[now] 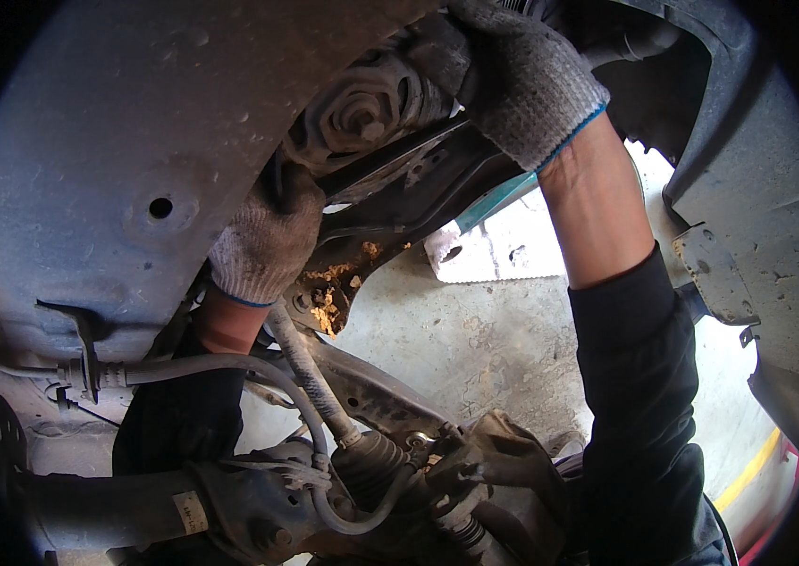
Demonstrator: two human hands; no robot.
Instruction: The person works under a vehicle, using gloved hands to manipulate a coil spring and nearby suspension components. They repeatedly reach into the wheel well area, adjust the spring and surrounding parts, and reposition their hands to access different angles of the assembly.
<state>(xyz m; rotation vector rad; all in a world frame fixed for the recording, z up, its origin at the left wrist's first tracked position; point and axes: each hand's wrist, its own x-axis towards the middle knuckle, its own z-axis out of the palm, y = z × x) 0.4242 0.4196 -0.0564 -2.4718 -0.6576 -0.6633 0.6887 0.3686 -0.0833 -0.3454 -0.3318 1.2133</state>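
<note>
I am reaching into a car's wheel well, with a grey knit glove on each hand. My left hand (pixel 272 231) is raised beside the edge of the dark inner body panel (pixel 107 141), just below a round, dirty pulley (pixel 361 118) with a bolt at its centre. Its fingers are mostly hidden by the panel and shadow. Higher up and to the right, my right hand (pixel 527 85) reaches in among dark engine parts beside the pulley. The fingertips are out of sight there, so what they touch is hidden.
A drive shaft (pixel 303 368) slants below my left hand to a ribbed rubber boot (pixel 371 462). A hose (pixel 229 361) curves across it. At lower left lies a strut (pixel 116 509). Orange debris (pixel 328 297) sits on the subframe. The fender (pixel 748 189) bounds the right side.
</note>
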